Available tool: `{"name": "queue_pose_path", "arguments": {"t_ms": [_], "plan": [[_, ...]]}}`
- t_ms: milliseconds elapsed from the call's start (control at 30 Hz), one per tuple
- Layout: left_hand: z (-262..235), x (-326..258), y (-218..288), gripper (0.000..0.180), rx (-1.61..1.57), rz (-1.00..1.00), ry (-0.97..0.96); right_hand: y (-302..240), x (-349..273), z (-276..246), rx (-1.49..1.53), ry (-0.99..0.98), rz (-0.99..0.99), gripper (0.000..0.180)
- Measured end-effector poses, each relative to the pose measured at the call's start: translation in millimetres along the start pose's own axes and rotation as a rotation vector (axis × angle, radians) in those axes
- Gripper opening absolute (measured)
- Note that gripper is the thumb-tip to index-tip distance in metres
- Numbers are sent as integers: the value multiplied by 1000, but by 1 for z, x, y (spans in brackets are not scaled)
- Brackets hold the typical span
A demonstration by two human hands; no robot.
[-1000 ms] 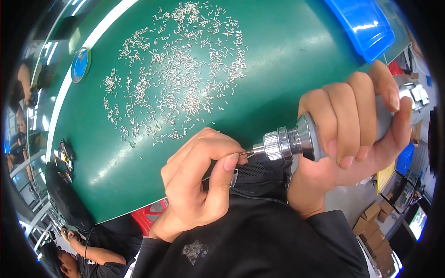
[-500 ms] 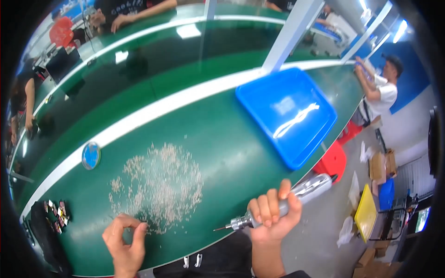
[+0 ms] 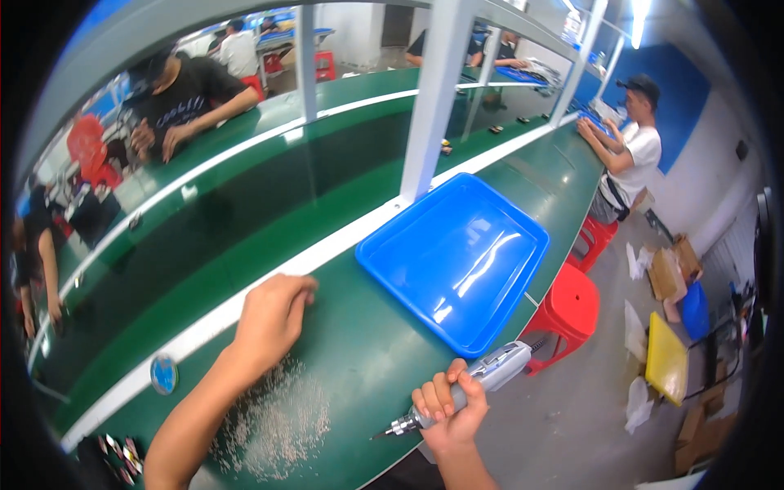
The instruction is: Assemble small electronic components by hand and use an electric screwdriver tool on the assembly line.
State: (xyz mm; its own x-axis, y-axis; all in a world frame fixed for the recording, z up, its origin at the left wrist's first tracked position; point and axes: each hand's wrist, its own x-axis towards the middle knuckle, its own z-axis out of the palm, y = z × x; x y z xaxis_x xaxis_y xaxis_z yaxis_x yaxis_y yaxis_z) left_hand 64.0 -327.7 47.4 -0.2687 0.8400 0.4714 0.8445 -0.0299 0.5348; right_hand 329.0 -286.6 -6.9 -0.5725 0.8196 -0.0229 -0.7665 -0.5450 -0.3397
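My right hand (image 3: 447, 408) grips a grey electric screwdriver (image 3: 474, 385) near the table's front edge, its tip pointing left and down toward the green table (image 3: 359, 359). My left hand (image 3: 271, 317) reaches forward across the table, fingers curled near the white stripe (image 3: 327, 255), beyond a scattered pile of small silver screws (image 3: 273, 420). Whether it holds a screw is hidden. An empty blue plastic tray (image 3: 457, 255) lies to the right of my left hand.
A white post (image 3: 433, 98) rises behind the tray. A round blue disc (image 3: 163, 374) lies at the left. Red stools (image 3: 572, 306) stand by the table's right edge. Other people sit at far benches; one stands at the right. Boxes litter the floor.
The view has tilted up from the screw pile to the whole bench. My left hand left the screwdriver tip, passed the screws and reached forward to the white stripe. The right hand still holds the screwdriver.
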Motion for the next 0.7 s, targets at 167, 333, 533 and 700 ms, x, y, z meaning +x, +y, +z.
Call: {"name": "queue_pose_path", "arguments": {"t_ms": [167, 333, 533, 700], "plan": [[70, 121, -61, 35, -171, -119, -107, -3, 7, 2, 9, -7, 35, 16], [147, 232, -87, 33, -548, -248, -156, -2, 6, -5, 134, -8, 10, 16], [201, 303, -112, 38, -932, -240, -420, -5, 1, 5, 168, 97, 19, 16], [217, 337, -120, 38, -756, -79, -474, -2, 1, 6, 131, 28, 12, 19]]}}
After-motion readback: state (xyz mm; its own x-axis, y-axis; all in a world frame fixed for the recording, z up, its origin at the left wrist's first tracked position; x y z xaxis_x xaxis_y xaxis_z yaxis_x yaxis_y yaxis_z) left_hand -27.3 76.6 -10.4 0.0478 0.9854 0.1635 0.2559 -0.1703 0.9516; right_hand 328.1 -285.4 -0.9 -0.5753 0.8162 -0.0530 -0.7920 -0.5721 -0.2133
